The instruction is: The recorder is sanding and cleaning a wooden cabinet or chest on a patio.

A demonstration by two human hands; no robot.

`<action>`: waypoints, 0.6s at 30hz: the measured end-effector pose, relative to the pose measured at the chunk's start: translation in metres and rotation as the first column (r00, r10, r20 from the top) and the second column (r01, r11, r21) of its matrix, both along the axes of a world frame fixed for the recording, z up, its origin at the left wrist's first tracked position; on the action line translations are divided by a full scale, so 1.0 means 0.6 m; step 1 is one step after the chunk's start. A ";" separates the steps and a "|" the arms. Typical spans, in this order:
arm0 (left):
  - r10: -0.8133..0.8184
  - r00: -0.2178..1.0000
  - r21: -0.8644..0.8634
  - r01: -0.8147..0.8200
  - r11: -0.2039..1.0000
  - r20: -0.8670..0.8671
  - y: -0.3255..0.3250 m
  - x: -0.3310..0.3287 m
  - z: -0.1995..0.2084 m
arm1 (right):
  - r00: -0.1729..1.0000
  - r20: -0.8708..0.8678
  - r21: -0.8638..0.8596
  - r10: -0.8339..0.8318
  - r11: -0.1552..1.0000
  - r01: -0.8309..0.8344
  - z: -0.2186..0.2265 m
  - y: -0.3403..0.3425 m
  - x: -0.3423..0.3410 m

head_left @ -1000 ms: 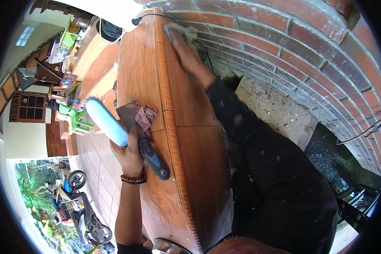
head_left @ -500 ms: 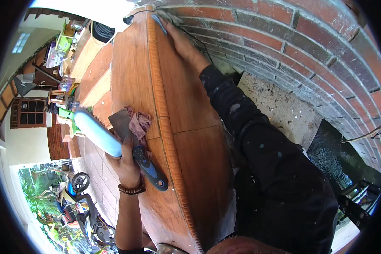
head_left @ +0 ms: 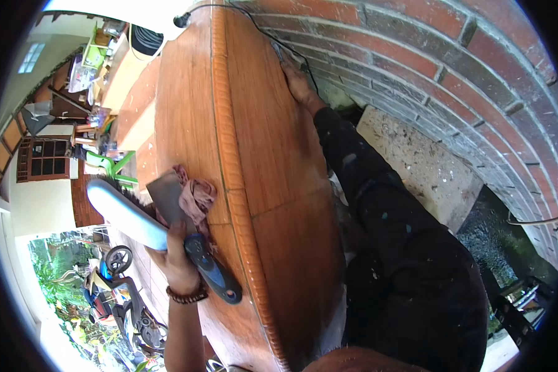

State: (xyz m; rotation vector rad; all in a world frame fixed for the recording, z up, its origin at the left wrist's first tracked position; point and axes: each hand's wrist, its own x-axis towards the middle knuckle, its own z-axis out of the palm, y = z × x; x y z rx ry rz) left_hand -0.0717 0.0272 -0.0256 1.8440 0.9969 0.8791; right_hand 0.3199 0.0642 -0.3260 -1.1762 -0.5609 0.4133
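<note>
Brown wooden panelling (head_left: pixel 270 142) runs lengthwise through the middle of the view, beside a red-and-grey brick wall (head_left: pixel 409 80). Most of it shows an even, warm brown, so I judge this part well advanced; toward the lower end it looks whitish and perhaps needs more attention, though this may be only reflection. An orange-brown strip carved like a rope (head_left: pixel 225 133) divides the two faces. The left hand (head_left: pixel 178 266) bends its fingers around a long-backed white brush with dark bristles (head_left: pixel 127 217) and a flat metal scraper with black-and-blue handle (head_left: pixel 199 251). The right hand (head_left: pixel 299 84) lies at the wall-side edge of the wood, fingers stretched forward.

As for what is hidden, the panelling's lower end is cut off by the frame. The right palm cannot be seen, so I cannot tell its grip. Whether the left fingers also hold the crumpled pink cloth (head_left: pixel 197 198) is unclear. At the right fingertips, a small greyish-blue item (head_left: pixel 276 48) is too indistinct to name.
</note>
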 end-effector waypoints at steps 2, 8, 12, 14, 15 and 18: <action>-0.005 1.000 -0.016 0.005 1.000 0.030 -0.006 0.021 -0.006 | 0.997 -0.071 -0.036 -0.011 0.999 0.008 -0.020 -0.003 -0.024; -0.145 0.989 0.043 0.143 0.989 0.043 0.018 0.034 -0.014 | 0.963 -0.253 -0.227 -0.092 0.973 0.033 -0.212 -0.102 -0.218; -0.173 0.984 0.045 0.171 0.984 0.044 0.016 0.020 0.007 | 0.972 0.030 -0.349 -0.235 0.908 0.230 -0.177 -0.202 -0.411; -0.202 0.976 0.070 0.197 0.978 0.075 0.003 0.039 0.003 | 0.983 -0.061 -0.393 -0.175 0.909 0.137 -0.203 -0.216 -0.351; -0.205 0.976 0.057 0.201 0.978 0.069 -0.004 0.043 0.009 | 0.982 -0.164 -0.410 -0.097 0.912 0.022 -0.209 -0.214 -0.318; -0.221 0.974 -0.040 0.223 0.974 0.051 -0.016 0.055 0.015 | 0.952 -0.024 -0.352 -0.305 0.894 0.278 -0.164 -0.187 -0.259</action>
